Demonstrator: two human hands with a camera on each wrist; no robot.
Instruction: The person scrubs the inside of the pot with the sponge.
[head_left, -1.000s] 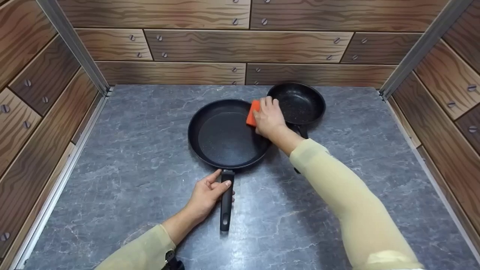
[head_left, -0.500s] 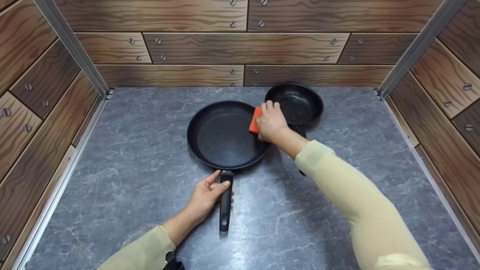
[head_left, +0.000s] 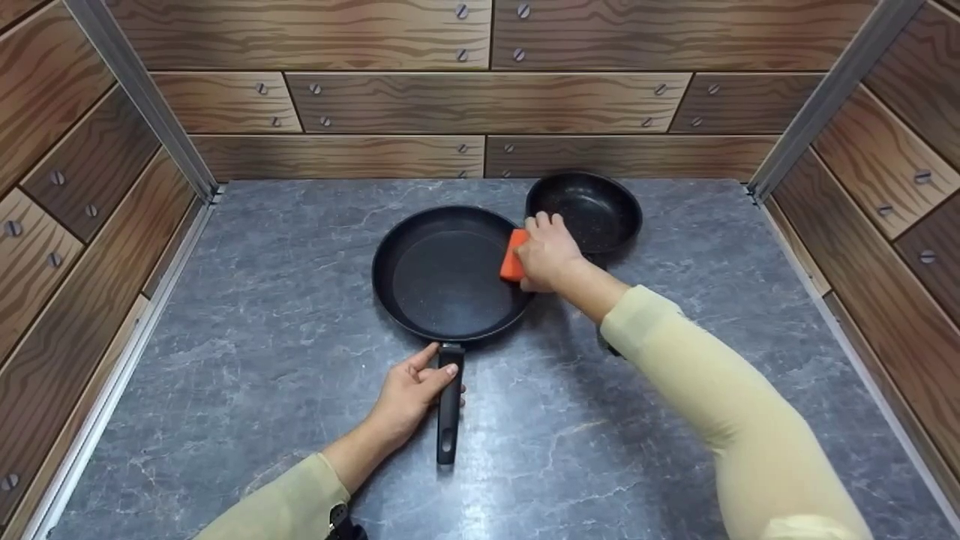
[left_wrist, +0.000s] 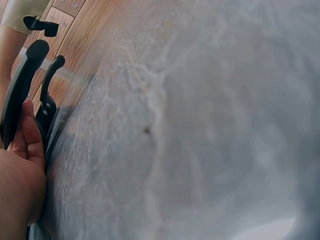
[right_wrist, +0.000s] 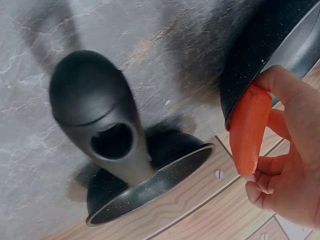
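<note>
A large black frying pan [head_left: 450, 274] lies on the grey marbled table with its handle [head_left: 448, 412] toward me. My left hand [head_left: 405, 397] grips that handle near the pan body, thumb on top and fingers underneath. At the pan's right side my right hand [head_left: 547, 255] holds an orange sponge [head_left: 514, 256]. Seen in the right wrist view, the sponge [right_wrist: 250, 130] lies against the rim, between thumb and fingers. Behind the right hand stands a smaller black pan [head_left: 596, 210], its handle partly covered by my forearm.
The small pan's handle [right_wrist: 95, 115] points toward me below the right forearm. Wood-patterned panels [head_left: 480, 101] with metal corner posts [head_left: 139, 97] enclose the marbled table [head_left: 262, 300] at the back and both sides.
My right hand has moved the sponge toward me along the large pan's right rim. The left hand keeps its grip on the handle. The head view has tilted up slightly.
</note>
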